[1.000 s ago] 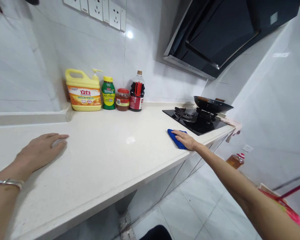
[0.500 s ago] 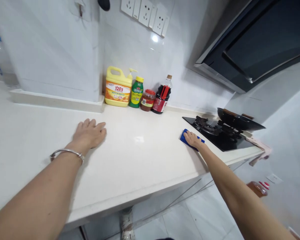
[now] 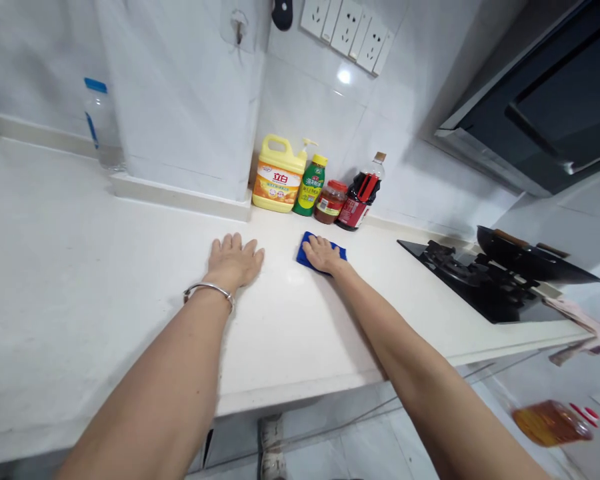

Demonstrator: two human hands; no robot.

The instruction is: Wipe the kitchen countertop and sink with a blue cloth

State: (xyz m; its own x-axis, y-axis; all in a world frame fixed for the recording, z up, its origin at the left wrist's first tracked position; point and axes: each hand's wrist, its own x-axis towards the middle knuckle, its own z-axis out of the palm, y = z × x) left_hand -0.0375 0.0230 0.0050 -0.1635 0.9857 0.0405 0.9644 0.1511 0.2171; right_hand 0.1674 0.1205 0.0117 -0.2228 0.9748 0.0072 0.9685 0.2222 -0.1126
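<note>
Upper centre: white wall sockets (image 3: 347,32). Below them, side by side: yellow detergent jug (image 3: 279,179) with pump, green bottle (image 3: 311,188) with yellow cap, red-lidded jar (image 3: 330,203), brown-capped bottle of dark liquid (image 3: 359,200). Upper left: clear plastic bottle (image 3: 101,127), blue cap, upright. Upper right: dark range hood (image 3: 555,100). Right: black wok (image 3: 535,259) on gas hob (image 3: 500,305); pink cloth (image 3: 587,327) beside hob. Lower right: bottle of amber liquid (image 3: 550,423).
</note>
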